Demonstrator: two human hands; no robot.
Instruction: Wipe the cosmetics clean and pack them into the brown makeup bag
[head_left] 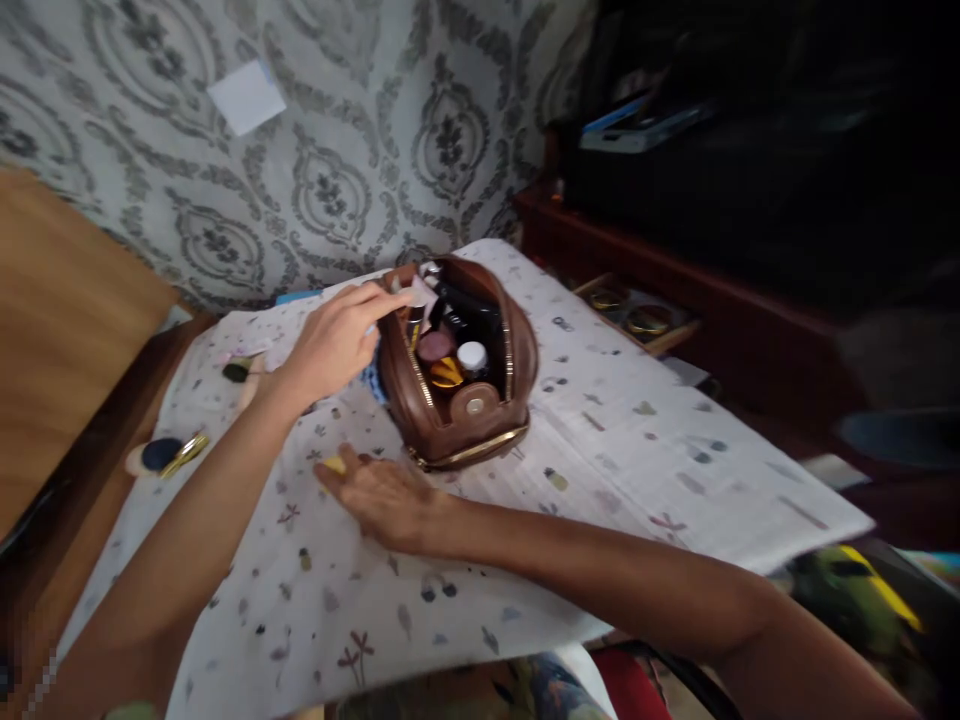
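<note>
A brown leather pouch (517, 350) lies unzipped on a patterned white cloth (637, 440), with several small cosmetic items inside, among them a white-capped jar (472, 355) and a pink compact (435, 346). My left hand (337, 335) reaches to the pouch's left rim, fingertips pinched on something small at the opening that I cannot make out. My right hand (382, 495) crosses over in front of the pouch and rests low on the cloth, fingers closed over a small yellow object (334, 465).
A dark round item with a gold clip (171, 452) and a small dark brush head (237, 371) lie on the cloth's left side. A wooden panel (67, 330) stands at left. A dark red shelf (675, 270) with round tins (649, 320) sits at right.
</note>
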